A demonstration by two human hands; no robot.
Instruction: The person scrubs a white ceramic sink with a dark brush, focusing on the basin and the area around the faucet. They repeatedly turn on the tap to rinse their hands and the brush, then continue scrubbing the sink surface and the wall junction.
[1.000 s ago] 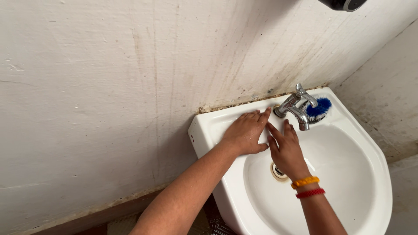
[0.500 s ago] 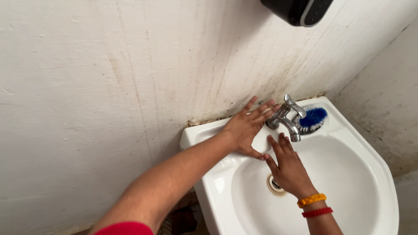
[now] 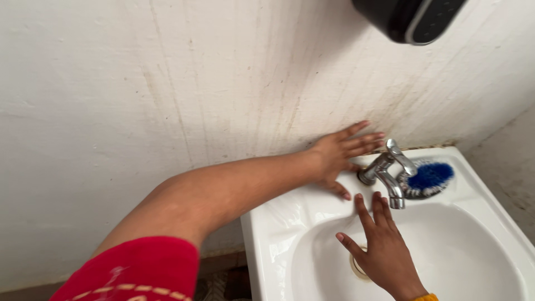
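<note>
Tap [image 3: 387,170] at sink [image 3: 267,234] back ledge, chrome, rigid, probably wet-slick, best gripped at lever | left hand [image 3: 337,153] spread flat beside its base | right hand [image 3: 382,251] open below spout, holding nothing | blue brush [image 3: 429,177] behind.

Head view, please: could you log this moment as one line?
left hand flat on sink ledge by tap | right hand open inside basin | blue brush behind tap

No packages, labels, signs or screens.
</note>
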